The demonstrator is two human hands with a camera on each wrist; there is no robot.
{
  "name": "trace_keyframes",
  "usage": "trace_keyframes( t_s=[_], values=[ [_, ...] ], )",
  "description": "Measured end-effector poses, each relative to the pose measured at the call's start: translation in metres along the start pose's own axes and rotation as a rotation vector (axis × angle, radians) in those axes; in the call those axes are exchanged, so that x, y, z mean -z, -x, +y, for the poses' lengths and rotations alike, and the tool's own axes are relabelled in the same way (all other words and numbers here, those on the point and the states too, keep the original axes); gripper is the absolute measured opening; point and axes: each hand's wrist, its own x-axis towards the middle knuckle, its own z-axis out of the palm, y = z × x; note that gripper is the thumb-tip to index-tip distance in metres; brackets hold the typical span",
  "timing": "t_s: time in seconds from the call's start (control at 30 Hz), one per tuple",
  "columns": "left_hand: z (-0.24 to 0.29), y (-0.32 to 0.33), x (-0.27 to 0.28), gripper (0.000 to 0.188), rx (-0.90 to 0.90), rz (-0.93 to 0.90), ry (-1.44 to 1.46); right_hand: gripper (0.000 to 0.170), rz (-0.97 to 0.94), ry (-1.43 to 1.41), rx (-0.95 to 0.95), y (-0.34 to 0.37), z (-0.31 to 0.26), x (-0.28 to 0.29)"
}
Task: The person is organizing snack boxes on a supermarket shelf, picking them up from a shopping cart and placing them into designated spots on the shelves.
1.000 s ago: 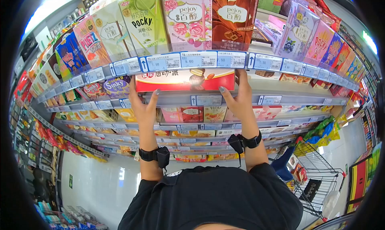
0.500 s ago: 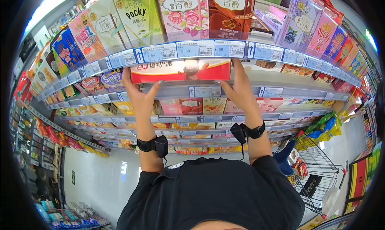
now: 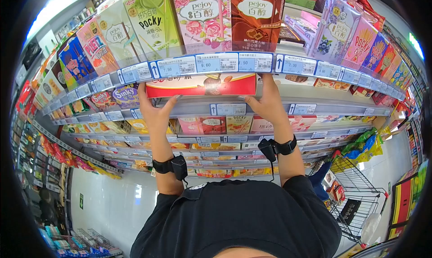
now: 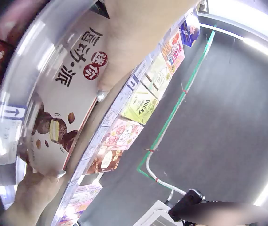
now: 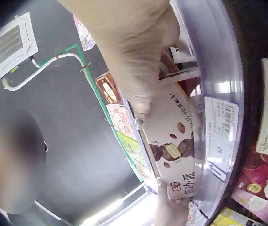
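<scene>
A red and white box of chocolate pies lies on the second shelf, directly under the top shelf's price rail. My left hand holds its left end, thumb at the lower front edge. At the opposite end, my right hand has its thumb by that same edge. Fingers of both hands run back along the box's ends, partly hidden by the rail. In the left wrist view, the white top of the box shows pictures of chocolate pies and almonds. The right wrist view shows the box between both hands, behind the clear shelf edge.
Pocky and Pejoy boxes line the top shelf above my hands. Left of the box stand Sinky packs. A price rail runs just below. To the lower right is a wire shopping cart with goods inside.
Both thumbs have slid from the box's front face down to its lower edge. The box sits slightly further back over the shelf rail, still between both hands. The head view has shifted a little.
</scene>
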Motion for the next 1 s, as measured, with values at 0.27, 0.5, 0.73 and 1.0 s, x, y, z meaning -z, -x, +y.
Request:
trace_keyframes(
  t_s=[0.27, 0.5, 0.73, 1.0],
  values=[
    [-0.004, 0.001, -0.001, 0.088, 0.015, -0.005, 0.046, 0.078, 0.064, -0.016, 0.074, 0.002, 0.020, -0.007],
    [0.007, 0.000, 0.004, 0.085, -0.022, -0.076, -0.208, 0.079, -0.006, -0.327, -0.007, 0.000, 0.024, 0.002],
    [0.021, 0.004, -0.003, 0.084, -0.043, -0.077, -0.346, 0.074, 0.007, -0.514, -0.129, -0.001, 0.031, 0.004],
    [0.028, -0.003, -0.005, 0.078, -0.110, -0.131, -0.414, 0.061, -0.074, -0.417, -0.267, -0.009, 0.027, 0.009]
  ],
)
